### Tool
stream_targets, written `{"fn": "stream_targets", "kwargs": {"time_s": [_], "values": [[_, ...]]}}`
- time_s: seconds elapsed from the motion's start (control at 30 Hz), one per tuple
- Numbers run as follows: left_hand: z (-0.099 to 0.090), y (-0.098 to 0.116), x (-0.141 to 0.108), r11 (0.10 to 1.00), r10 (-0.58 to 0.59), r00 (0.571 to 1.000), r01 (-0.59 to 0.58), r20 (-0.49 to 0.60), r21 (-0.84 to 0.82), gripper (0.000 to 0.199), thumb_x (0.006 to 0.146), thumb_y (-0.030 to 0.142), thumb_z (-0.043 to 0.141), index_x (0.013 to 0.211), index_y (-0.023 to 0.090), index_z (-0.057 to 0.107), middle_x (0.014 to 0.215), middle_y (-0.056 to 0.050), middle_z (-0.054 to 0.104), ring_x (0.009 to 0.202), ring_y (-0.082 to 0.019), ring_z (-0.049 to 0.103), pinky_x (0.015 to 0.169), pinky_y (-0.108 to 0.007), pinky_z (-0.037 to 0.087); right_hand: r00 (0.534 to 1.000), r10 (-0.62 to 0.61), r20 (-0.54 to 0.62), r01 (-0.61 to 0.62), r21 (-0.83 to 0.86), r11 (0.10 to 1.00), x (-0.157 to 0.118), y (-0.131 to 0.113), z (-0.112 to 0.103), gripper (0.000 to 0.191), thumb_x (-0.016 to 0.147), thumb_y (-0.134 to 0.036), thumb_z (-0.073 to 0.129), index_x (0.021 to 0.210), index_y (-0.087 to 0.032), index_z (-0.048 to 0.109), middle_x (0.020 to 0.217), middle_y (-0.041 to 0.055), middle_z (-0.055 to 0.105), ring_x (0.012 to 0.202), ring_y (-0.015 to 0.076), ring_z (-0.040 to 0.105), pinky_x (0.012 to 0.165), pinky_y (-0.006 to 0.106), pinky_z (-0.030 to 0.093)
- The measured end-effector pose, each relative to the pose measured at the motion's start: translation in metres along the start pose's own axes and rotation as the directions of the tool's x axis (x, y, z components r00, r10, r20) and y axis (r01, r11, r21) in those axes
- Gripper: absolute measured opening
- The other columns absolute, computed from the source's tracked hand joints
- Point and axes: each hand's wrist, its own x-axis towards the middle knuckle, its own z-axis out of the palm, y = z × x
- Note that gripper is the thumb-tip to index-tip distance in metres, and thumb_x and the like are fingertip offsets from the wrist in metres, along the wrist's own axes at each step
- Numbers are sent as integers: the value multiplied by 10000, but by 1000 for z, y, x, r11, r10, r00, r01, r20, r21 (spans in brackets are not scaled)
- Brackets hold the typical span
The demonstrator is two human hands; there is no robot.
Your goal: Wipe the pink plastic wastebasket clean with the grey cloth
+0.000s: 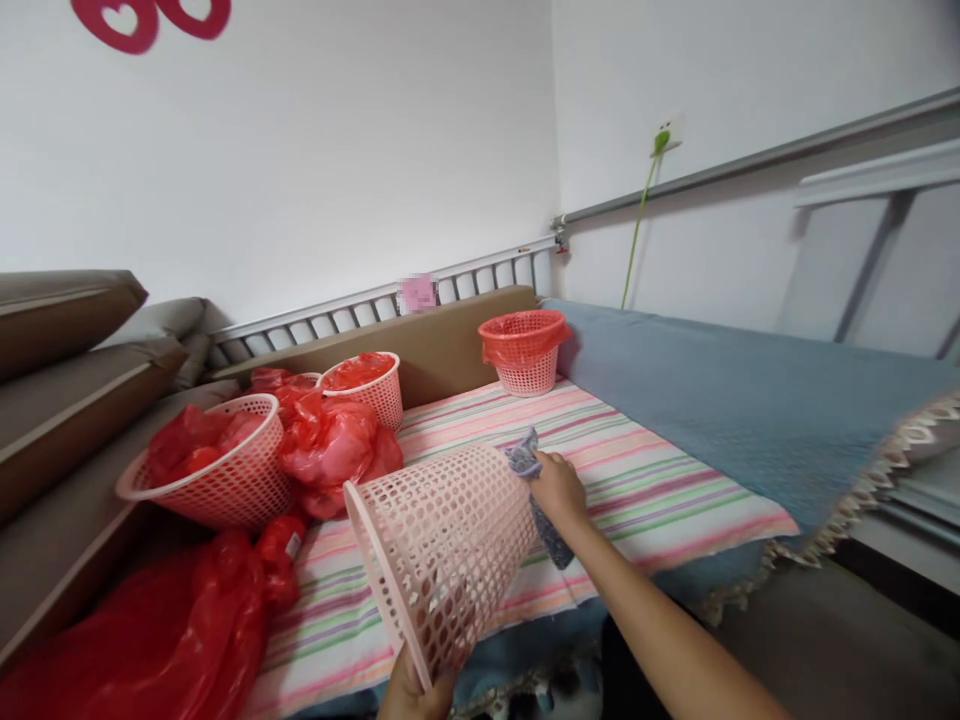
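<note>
A pale pink perforated plastic basket lies tilted on its side above the striped cloth, its mouth facing left. My left hand grips its rim from below; some fingers show through the holes from inside. My right hand is closed on a grey patterned cloth pressed against the basket's bottom end. Part of that cloth hangs down behind the wrist.
Red-lined baskets and a bunched red plastic bag stand at the left. Another red-lined basket stands at the back. A red bag spreads at front left, by stacked cushions. Striped cloth covers the seat.
</note>
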Motion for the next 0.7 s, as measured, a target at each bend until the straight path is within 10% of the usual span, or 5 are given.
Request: {"fn": "stream_targets", "kwargs": {"time_s": [0.27, 0.53, 0.7], "values": [[1, 52, 11, 959, -65, 990, 27, -129, -281, 927, 627, 220, 778, 1420, 213, 299, 1410, -187, 473, 1250, -367, 479, 1019, -506, 409, 950, -189, -247, 244, 216, 945, -23, -28, -6, 434, 726, -111, 551, 1153, -186, 567, 1094, 78, 601, 1022, 222, 504, 891, 313, 387], [11, 34, 13, 970, -58, 990, 25, -131, -243, 912, 597, 240, 795, 1399, 262, 360, 1401, -139, 497, 1252, -341, 485, 1053, -453, 368, 979, -168, -118, 200, 357, 912, -31, -79, -2, 350, 713, -176, 602, 1062, -151, 625, 1052, 109, 611, 1008, 244, 521, 906, 341, 392], [2, 29, 16, 978, -62, 984, 26, -169, -205, 786, 546, 215, 796, 1276, 172, 507, 1156, -141, 680, 1082, -328, 614, 848, -383, 528, 907, -420, -34, 340, 647, 682, -97, -139, -22, 336, 658, -104, 593, 975, -202, 651, 1015, 60, 614, 982, 208, 530, 880, 306, 417]]}}
